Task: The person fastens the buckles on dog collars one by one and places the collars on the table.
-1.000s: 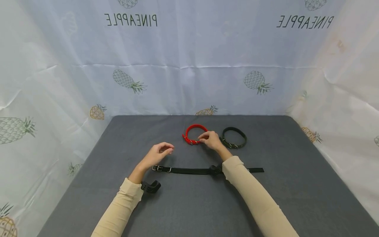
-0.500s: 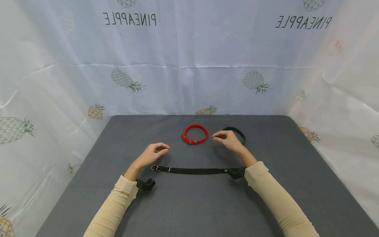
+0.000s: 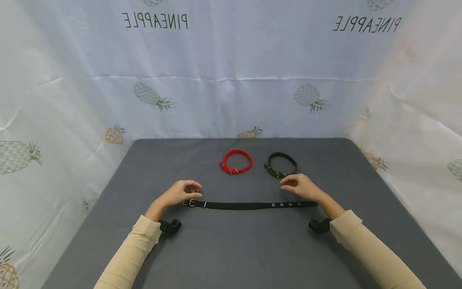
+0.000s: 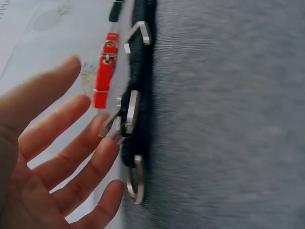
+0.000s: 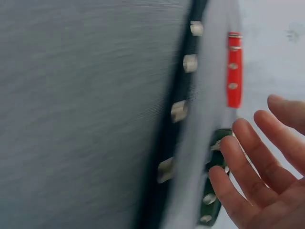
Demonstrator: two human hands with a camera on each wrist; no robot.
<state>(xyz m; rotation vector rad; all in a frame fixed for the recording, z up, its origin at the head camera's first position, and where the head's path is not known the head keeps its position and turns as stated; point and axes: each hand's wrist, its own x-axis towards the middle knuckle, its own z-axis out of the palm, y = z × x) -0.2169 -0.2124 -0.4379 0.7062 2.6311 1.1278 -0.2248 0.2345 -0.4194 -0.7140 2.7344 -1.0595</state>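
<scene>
Collars, three of them, on a dark grey bench [image 3: 234, 257]. Nearest is the black collar [image 3: 249, 206], undone and laid out pretty much straight from left to right. Its metal buckle [image 3: 192, 203] and end ring [image 4: 141, 179] are at the left, and a row of metal eyelets [image 3: 282, 204] runs along the right part. Further back sit the other two, both looped round: the red collar [image 3: 245, 169] about halfway across, and the dark green collar [image 3: 283, 154] to its right, not touching it.

Left hand [image 3: 177, 193] is right by the buckle end, grip relaxed, fingers [image 4: 88, 174] spread and a bit bent. They overlap the buckle in the left wrist view, but honestly I can't tell if they touch it. Right hand [image 3: 302, 187] is up between the dark green collar and the eyelet end, grip released too, fingers loosely bent.

Both sleeves [image 3: 126, 253] are beige, with a black wrist mount [image 3: 319, 226] on each side. White curtain [image 3: 231, 48] behind, printed with pineapples and PINEAPPLE spelled backwards.
</scene>
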